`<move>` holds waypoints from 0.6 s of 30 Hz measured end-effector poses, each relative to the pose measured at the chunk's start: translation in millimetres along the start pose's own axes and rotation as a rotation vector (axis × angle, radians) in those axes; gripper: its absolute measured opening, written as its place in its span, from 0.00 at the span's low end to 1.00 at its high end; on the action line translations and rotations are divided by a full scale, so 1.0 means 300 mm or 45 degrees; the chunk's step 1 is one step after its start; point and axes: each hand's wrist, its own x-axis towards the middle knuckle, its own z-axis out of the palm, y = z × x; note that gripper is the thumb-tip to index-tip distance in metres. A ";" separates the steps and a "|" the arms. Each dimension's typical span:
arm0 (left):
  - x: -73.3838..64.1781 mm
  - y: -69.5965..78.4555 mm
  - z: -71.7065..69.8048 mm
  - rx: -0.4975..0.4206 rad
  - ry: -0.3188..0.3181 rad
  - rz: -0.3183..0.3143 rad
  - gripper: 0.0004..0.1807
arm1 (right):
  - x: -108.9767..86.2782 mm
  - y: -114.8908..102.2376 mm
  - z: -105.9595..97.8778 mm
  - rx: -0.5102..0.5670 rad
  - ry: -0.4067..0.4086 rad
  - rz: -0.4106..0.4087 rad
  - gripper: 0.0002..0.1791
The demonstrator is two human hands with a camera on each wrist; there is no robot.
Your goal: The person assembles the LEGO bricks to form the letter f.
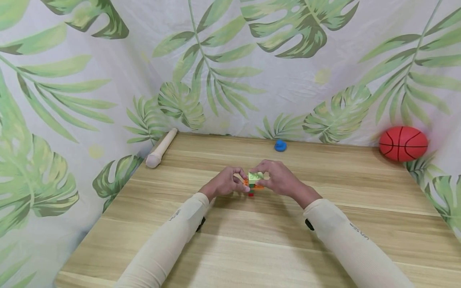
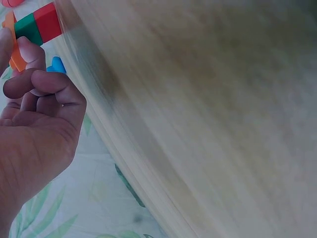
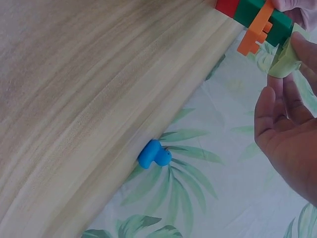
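A small stack of toy building blocks stands on the table between the two hands. Its red block [image 3: 227, 7] is at the bottom, with a green block [image 2: 28, 30] above it. Across the stack lies an orange piece [image 3: 255, 30], and my left hand [image 1: 227, 182] pinches the stack at this piece with thumb and index finger. A light green block [image 1: 255, 177] with studs is at the top. My right hand [image 1: 280, 178] grips that block between thumb and fingers; in the right wrist view it looks tilted against the green part below. Fingers hide some of the stack.
A blue toy duck [image 1: 280, 145] sits near the table's back edge. At the back right corner is a red basketball [image 1: 403, 144]. A pale rod with a rounded end [image 1: 162, 149] lies along the left edge. Leaf-patterned cloth [image 1: 223, 80] hangs behind the wooden table [image 1: 245, 248].
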 end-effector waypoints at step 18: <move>-0.004 0.002 -0.001 -0.026 0.004 -0.023 0.17 | 0.002 -0.001 0.014 -0.037 0.001 -0.010 0.21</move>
